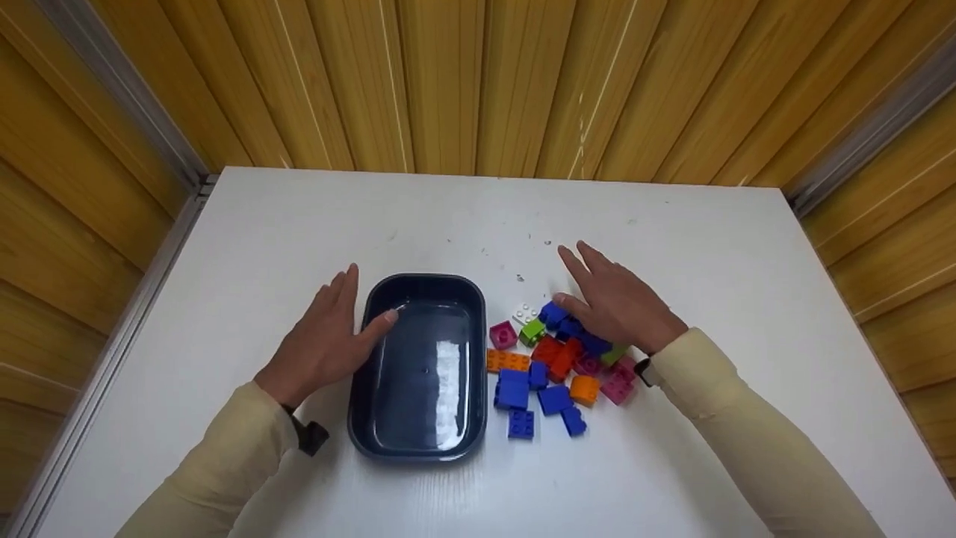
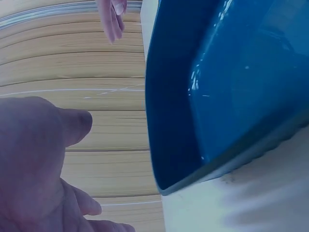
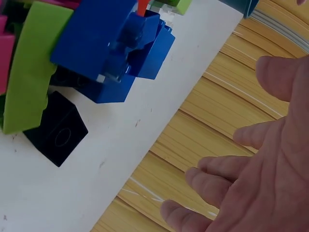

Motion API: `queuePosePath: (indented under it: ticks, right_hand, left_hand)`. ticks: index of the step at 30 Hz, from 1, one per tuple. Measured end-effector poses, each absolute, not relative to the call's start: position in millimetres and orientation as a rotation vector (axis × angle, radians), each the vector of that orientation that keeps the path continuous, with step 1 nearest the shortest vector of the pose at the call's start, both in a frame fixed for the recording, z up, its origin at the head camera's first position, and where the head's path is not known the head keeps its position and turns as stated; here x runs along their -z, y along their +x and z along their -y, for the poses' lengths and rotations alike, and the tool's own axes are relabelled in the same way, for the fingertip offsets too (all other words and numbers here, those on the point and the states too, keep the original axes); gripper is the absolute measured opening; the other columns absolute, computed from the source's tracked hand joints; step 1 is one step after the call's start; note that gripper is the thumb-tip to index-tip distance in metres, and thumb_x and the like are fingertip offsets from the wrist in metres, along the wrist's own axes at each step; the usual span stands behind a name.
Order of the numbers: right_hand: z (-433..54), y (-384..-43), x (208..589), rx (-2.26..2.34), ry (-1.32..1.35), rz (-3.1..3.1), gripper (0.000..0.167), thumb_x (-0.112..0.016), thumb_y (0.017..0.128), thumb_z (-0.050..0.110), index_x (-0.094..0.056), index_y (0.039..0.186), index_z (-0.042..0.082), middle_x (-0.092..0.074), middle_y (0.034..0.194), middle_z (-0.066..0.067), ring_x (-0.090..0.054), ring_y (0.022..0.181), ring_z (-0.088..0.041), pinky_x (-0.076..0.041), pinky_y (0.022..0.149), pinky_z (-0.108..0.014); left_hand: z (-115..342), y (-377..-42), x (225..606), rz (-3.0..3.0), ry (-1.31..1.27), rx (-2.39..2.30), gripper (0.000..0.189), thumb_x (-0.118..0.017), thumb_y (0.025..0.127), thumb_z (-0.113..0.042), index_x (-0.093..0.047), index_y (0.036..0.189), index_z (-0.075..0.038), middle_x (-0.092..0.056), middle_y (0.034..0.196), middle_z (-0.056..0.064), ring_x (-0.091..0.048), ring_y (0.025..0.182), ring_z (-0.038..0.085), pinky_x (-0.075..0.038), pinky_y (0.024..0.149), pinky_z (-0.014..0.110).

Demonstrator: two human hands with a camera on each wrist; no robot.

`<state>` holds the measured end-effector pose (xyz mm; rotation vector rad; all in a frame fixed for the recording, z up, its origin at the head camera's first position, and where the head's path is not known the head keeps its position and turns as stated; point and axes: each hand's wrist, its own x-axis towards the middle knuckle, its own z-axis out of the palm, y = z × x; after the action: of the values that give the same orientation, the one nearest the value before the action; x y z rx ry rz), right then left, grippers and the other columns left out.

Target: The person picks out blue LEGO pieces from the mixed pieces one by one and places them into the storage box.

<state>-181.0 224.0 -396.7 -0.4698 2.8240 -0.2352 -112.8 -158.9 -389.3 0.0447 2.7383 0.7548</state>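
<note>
A dark blue plastic tray lies on the white table with nothing in it. My left hand hovers at the tray's left side, fingers straight and thumb reaching over the rim; whether it touches cannot be told. To the right of the tray spreads a pile of toy building blocks in blue, red, orange, pink, green and white. Over the pile's far right part my right hand is held with fingers extended, gripping nothing. The right wrist view shows a lime green block, a blue block and a black block close by.
The white table runs back to a yellow wood-panelled wall, with more panels at both sides. Small dark specks dot the tabletop beyond the tray and blocks. A metal frame post stands at the left corner.
</note>
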Motion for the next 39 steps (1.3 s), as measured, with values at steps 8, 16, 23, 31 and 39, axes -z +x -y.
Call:
queuePosePath:
  ticks: [8, 16, 23, 31, 39]
  right_hand:
    - [-217, -183, 402, 0.245, -0.456, -2.776, 0.078, -0.050, 0.107, 0.048, -0.016, 0.169, 0.015, -0.017, 0.174, -0.021, -0.026, 0.158, -0.045, -0.028, 0.124, -0.061]
    - [-219, -178, 408, 0.275, -0.427, -2.771, 0.077, -0.050, 0.107, 0.049, -0.016, 0.169, 0.017, -0.017, 0.174, -0.020, -0.031, 0.156, -0.044, -0.033, 0.121, -0.063]
    - [-222, -175, 410, 0.263, -0.418, -2.747, 0.077, -0.051, 0.107, 0.048, -0.017, 0.168, 0.016, -0.018, 0.174, -0.021, -0.035, 0.153, -0.048, -0.035, 0.120, -0.063]
    - [-211, -178, 412, 0.196, -0.444, -2.733, 0.069, -0.053, 0.107, 0.043, -0.032, 0.164, 0.010, -0.032, 0.168, -0.025, -0.043, 0.147, -0.050, -0.038, 0.118, -0.063]
    - [-205, -179, 423, 0.185, -0.474, -2.715, 0.059, -0.063, 0.103, 0.034, -0.050, 0.154, 0.008, -0.062, 0.145, -0.020, -0.061, 0.131, -0.041, -0.045, 0.115, -0.059]
  left_hand:
    - [165, -99, 401, -2.698, 0.069, -0.777, 0.100, -0.044, 0.102, -0.068, -0.003, 0.168, -0.005, -0.009, 0.175, 0.021, -0.007, 0.162, 0.047, -0.016, 0.128, 0.064]
    - [167, -89, 415, -2.667, 0.070, -0.866, 0.100, -0.048, 0.103, -0.062, -0.002, 0.167, -0.001, -0.010, 0.175, 0.022, -0.012, 0.163, 0.042, -0.018, 0.129, 0.060]
    - [158, -67, 436, -2.613, 0.044, -0.996, 0.095, -0.051, 0.106, -0.053, 0.001, 0.167, -0.002, -0.010, 0.176, 0.018, -0.014, 0.163, 0.035, -0.021, 0.129, 0.057]
    - [155, -50, 457, -2.605, -0.020, -1.157, 0.085, -0.048, 0.110, -0.038, 0.006, 0.167, -0.007, -0.008, 0.176, 0.014, -0.016, 0.162, 0.030, -0.020, 0.130, 0.054]
    - [152, -45, 467, -2.540, -0.053, -1.373, 0.073, -0.039, 0.109, -0.016, 0.003, 0.168, -0.007, -0.018, 0.174, 0.019, -0.020, 0.161, 0.032, -0.018, 0.130, 0.056]
